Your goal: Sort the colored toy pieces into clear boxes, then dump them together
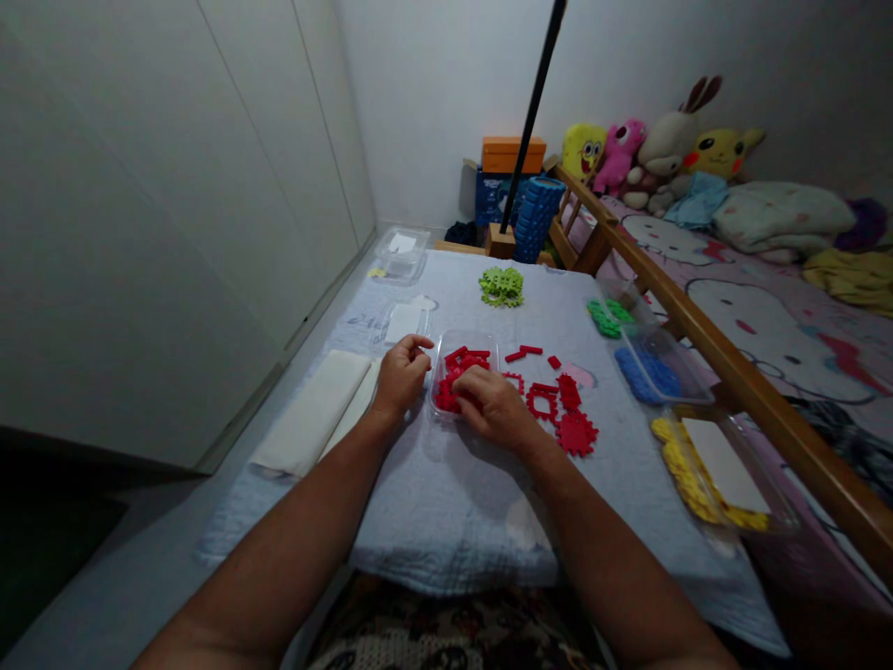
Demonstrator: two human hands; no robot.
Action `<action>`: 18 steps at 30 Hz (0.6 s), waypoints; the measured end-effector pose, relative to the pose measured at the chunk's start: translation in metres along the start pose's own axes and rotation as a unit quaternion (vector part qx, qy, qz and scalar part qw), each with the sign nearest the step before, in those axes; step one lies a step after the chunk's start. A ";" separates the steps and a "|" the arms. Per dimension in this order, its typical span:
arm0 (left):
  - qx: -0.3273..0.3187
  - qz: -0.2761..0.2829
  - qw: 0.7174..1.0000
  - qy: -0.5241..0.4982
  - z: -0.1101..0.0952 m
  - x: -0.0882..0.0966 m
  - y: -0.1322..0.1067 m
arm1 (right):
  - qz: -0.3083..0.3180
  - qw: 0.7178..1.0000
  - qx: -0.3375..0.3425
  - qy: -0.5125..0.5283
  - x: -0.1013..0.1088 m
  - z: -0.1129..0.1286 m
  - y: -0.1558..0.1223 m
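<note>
A clear plastic box (464,337) holds a heap of red plastic building pieces (469,357). My right hand (492,405) reaches into the box from the right, its fingers curled down and closed among the red pieces; the fingertips are partly hidden. Beside the box's left wall rests my left hand (405,374), holding nothing, with its index finger stretched towards the box and the other fingers loosely bent. Right of the box lie loose red pieces: a toothed plate (576,433), a square toothed frame (542,404), and several small bars (531,350).
A lime-green pile of toothed pieces (501,287) lies farther back. Along the right edge stand boxes of green (609,317), blue (647,374) and yellow pieces (687,475), beside a wooden bed rail (656,265). Folded white cloth (313,409) and a clear lid (408,321) lie left.
</note>
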State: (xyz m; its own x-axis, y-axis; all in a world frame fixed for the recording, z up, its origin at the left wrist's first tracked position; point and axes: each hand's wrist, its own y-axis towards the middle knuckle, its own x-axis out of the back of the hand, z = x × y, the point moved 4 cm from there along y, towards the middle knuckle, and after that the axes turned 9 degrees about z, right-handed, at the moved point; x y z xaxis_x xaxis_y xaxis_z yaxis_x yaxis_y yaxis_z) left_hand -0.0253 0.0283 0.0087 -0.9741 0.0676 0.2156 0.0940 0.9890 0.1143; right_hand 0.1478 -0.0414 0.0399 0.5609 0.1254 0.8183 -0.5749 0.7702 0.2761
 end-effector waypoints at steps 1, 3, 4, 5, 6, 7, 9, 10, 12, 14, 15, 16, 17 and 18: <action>0.000 0.000 1.000 0.000 0.000 0.000 0.000 | 0.004 1.000 0.000 -0.002 0.000 0.000 0.000; -0.002 -0.001 1.000 -0.001 0.001 0.000 0.000 | 0.003 1.000 -0.001 -0.007 -0.001 0.001 -0.001; -0.004 -0.001 1.000 -0.001 0.001 0.000 0.000 | -0.001 1.000 -0.003 -0.009 -0.001 0.001 -0.001; -0.006 -0.001 1.000 -0.002 0.001 0.000 0.001 | -0.006 1.000 -0.007 -0.012 0.000 0.000 -0.001; -0.006 0.000 1.000 -0.002 0.002 0.000 0.001 | -0.014 1.000 -0.015 -0.016 0.000 -0.001 -0.001; -0.006 0.000 1.000 -0.002 0.002 0.000 0.001 | -0.022 0.999 -0.025 -0.022 0.001 -0.002 -0.001; -0.003 0.003 1.000 0.001 0.002 0.000 0.001 | -0.039 0.997 -0.050 -0.040 0.002 -0.005 -0.001; -0.002 0.004 1.000 0.003 0.002 0.000 0.001 | -0.045 0.996 -0.061 -0.051 0.002 -0.006 -0.001; 0.000 0.004 1.000 0.006 0.002 0.000 0.001 | -0.047 0.994 -0.073 -0.067 0.001 -0.008 -0.001; 0.000 0.001 1.000 0.008 0.002 0.000 0.001 | -0.035 0.994 -0.072 -0.071 -0.001 -0.008 -0.001; -0.002 0.000 1.000 0.009 0.002 0.000 0.001 | -0.027 0.995 -0.068 -0.068 -0.002 -0.008 -0.001; -0.002 0.000 1.000 0.010 0.002 0.000 0.001 | -0.021 0.996 -0.062 -0.062 -0.003 -0.007 -0.001; -0.002 0.000 1.000 0.009 0.002 0.000 0.001 | -0.019 0.997 -0.056 -0.054 -0.003 -0.007 -0.001; -0.002 0.002 1.000 0.007 0.002 0.000 0.001 | -0.023 0.998 -0.050 -0.045 -0.002 -0.007 -0.001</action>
State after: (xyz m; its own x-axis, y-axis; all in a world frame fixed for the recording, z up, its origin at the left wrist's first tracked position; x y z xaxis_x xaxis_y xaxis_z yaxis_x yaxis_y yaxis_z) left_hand -0.0261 0.0296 0.0069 -0.9709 0.0690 0.2295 0.0979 0.9883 0.1167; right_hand 0.1512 -0.0377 0.0342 0.5268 0.0362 0.8492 -0.4858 0.8326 0.2659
